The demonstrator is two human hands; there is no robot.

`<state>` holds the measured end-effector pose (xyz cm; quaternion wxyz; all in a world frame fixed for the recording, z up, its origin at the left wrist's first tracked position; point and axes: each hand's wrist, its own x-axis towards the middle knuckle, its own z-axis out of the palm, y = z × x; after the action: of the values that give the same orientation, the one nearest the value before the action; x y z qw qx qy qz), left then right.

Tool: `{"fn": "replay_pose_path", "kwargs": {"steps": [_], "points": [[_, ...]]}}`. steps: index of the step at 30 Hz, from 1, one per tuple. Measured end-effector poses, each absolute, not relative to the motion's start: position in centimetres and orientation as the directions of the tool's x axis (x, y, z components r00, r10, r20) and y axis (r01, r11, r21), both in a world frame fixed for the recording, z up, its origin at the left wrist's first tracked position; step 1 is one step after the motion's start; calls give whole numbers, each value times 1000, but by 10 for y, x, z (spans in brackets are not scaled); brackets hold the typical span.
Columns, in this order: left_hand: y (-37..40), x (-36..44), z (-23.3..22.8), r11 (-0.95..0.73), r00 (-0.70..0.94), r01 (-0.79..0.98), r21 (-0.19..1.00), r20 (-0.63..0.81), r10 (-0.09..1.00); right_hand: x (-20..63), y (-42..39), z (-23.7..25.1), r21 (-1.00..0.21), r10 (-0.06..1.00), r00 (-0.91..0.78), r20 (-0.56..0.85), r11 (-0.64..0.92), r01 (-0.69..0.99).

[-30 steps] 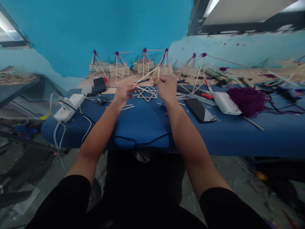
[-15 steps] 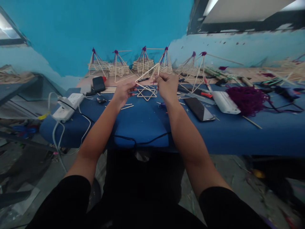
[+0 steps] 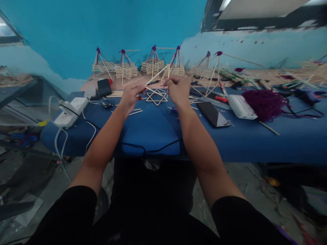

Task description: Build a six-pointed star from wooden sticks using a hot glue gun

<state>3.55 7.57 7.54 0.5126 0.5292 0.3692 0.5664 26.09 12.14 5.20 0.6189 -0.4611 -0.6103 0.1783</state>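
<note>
Between my hands is a triangle of thin wooden sticks (image 3: pixel 157 76), held up in the air and tilted. My left hand (image 3: pixel 131 97) pinches its left corner. With fingers closed, my right hand (image 3: pixel 178 90) grips its right side. Below it on the blue table surface lies a six-pointed star of sticks (image 3: pixel 157 103). Behind my hands stand several stick structures (image 3: pixel 153 68) of stacked layers, their peaks tied with purple yarn. Loose sticks (image 3: pixel 135 112) lie beside my left hand.
On the left are a white power strip (image 3: pixel 71 112) with cables and a black box-like device (image 3: pixel 104 87). To the right lie a phone (image 3: pixel 212 114), a white power bank (image 3: pixel 241 106), a purple yarn heap (image 3: pixel 265 103) and a red-and-grey cutter (image 3: pixel 220 98). A blue wall rises behind.
Both hands still hold the stick triangle in nearly the same place. The view has tipped slightly, so the table appears a little higher.
</note>
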Motion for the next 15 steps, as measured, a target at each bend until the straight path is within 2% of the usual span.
{"fn": "replay_pose_path", "kwargs": {"steps": [12, 15], "points": [[88, 34, 68, -242, -76, -200, 949, 231, 970, 255, 115, 58, -840, 826, 176, 536, 500, 209], [89, 34, 68, -251, -114, -149, 957, 235, 965, 253, 111, 61, -861, 842, 188, 505, 476, 180]]}}
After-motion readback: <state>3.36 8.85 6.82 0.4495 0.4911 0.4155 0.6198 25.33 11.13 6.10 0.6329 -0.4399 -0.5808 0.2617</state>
